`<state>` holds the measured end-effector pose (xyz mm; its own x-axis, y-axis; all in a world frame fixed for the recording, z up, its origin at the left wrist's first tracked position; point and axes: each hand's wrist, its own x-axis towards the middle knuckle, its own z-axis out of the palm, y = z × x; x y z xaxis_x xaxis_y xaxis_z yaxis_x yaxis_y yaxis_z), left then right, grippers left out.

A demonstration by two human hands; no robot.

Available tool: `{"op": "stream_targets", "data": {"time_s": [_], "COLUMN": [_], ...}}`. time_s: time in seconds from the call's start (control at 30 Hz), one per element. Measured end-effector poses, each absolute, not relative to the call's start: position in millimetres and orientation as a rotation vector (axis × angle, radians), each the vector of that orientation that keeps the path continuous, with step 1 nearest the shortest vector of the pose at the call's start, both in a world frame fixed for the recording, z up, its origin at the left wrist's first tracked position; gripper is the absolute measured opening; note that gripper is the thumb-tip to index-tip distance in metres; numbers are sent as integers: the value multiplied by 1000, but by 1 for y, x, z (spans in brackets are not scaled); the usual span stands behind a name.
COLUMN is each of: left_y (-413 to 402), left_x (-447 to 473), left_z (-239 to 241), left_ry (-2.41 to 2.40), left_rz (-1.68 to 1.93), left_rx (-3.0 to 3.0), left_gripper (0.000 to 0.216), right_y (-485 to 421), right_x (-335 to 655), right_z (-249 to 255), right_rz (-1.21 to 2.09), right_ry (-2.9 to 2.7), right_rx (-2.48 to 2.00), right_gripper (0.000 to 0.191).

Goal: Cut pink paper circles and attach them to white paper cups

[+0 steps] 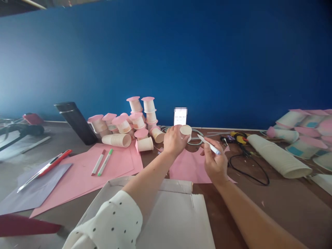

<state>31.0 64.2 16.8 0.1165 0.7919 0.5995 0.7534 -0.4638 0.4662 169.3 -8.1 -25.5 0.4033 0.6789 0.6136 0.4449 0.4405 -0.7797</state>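
My left hand is closed around a small white paper cup, held up with its bottom facing me. My right hand pinches a white pen with a blue tip, its point close to the cup. Both hands hover over a pink sheet of paper on the brown table. A white cardboard box lid lies under my forearms.
Behind my hands are a pile of cups with pink paper tops, a phone standing upright and cables. A long stack of cups lies at right. Pink sheets with two markers, scissors and a dark flask sit at left.
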Motion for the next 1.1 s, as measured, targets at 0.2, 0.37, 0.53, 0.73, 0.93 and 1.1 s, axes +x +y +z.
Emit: {"op": "stream_targets", "data": {"time_s": [0.2, 0.37, 0.53, 0.73, 0.93, 1.1], "left_y": [69, 72, 58, 64, 69, 74], "left_x": [42, 41, 50, 53, 41, 6], "left_z": [21, 5, -10, -14, -11, 15], "left_ry": [1583, 1427, 1494, 1756, 1556, 1612], "left_rz": [1358, 1231, 1112, 984, 1080, 1227], "left_rx": [2353, 2404, 2476, 2497, 2669, 2610], "left_gripper": [42, 44, 45, 46, 50, 35], "right_y": [-3, 0, 3, 3, 7, 5], "right_x": [181, 183, 185, 187, 190, 189], "right_z": [-28, -28, -31, -31, -39, -37], "right_rz": [196, 191, 171, 235, 220, 231], "right_ry": [-1140, -1110, -1090, -1091, -1136, -1146], "right_rx": [-1199, -1173, -1176, -1206, -1234, -1216], "right_gripper": [34, 35, 37, 37, 38, 37]}}
